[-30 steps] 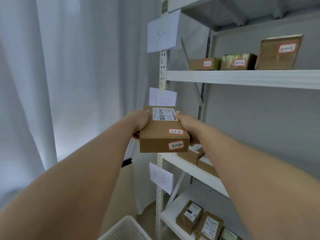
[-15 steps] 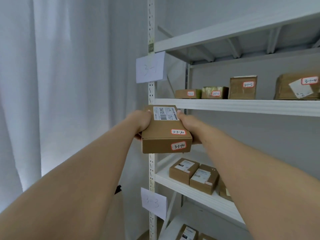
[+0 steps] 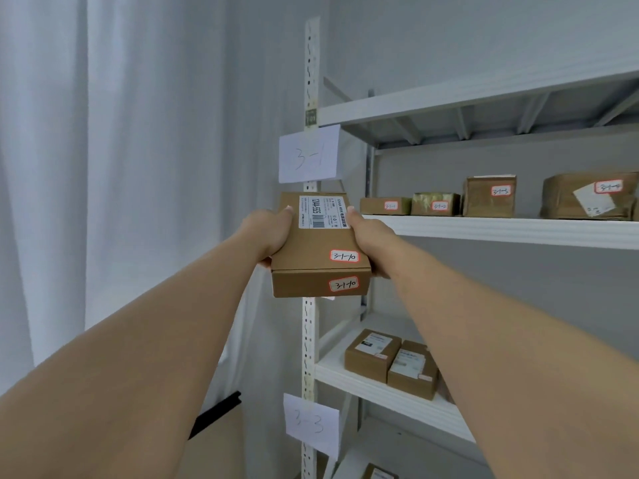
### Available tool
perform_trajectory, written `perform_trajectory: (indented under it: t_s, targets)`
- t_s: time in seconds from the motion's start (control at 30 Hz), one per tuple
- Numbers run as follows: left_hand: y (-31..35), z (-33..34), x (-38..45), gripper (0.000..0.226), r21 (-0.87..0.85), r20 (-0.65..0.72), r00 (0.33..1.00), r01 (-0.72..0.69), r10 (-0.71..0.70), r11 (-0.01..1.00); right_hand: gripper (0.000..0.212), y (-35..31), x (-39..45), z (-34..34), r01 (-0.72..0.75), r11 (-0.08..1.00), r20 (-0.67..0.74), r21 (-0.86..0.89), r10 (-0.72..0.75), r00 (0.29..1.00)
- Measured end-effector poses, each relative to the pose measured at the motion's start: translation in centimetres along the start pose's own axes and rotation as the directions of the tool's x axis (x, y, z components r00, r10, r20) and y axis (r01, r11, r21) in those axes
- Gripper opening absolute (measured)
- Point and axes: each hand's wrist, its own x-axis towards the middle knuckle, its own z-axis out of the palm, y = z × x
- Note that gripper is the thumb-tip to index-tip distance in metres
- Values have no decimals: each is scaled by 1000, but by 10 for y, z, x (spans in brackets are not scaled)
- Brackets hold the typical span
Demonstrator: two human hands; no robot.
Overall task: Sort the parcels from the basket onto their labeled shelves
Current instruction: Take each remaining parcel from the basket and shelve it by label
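Room: white curtains (image 3: 114,202) hang on the left, and a grey wall sits behind a white metal shelf rack (image 3: 501,229).
Shelf signs: a white paper sign marked 3-1 (image 3: 308,154) hangs on the rack's post, up by the higher shelf. Another white paper sign marked 3-3 (image 3: 311,426) hangs much lower on the same post.
How the box handles: the flat brown cardboard box (image 3: 320,243) looks light and stiff. Its sides look smooth, so it could slip if held loosely. I think the two long sides are the best place to hold it, one hand on each.
How the box looks: it has a white printed sticker with a bar code on top. It has two small white tags with red edges, one on top and one on the front. The writing seems to say 3-1-0.
Where the box is: up in the air in front of the rack's post, just below the 3-1 sign, not on a shelf yet.
Left hand: the left hand (image 3: 268,233) grips the box's left side, thumb on top.
Right hand: the right hand (image 3: 371,240) grips the right side the same way.
Other parcels: small brown boxes with red-edged tags (image 3: 437,203) stand on the higher shelf. Two brown boxes with white stickers (image 3: 392,364) sit on the shelf below.
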Motion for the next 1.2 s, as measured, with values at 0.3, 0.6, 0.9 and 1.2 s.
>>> perform_trajectory:
  t_s: [0.3,0.6,0.9,1.2]
  targets:
    - [102,141,-28,52,-137,314,921,-195,229,971,50,30,-49,-164,-97,995,-367,-18,84,927]
    - [209,267,-117,46,-191,558,769,-246,312,950,41,67,-140,-329,-172,980,-532,101,199,823]
    - [310,371,-222,42,-254,573,752,-216,327,943,42,90,-205,-492,-186,979,-553,89,204,808]
    - [406,458,-289,43,-259,610,715,-229,343,938,43,106,-252,-633,-194,975,-542,106,220,811]
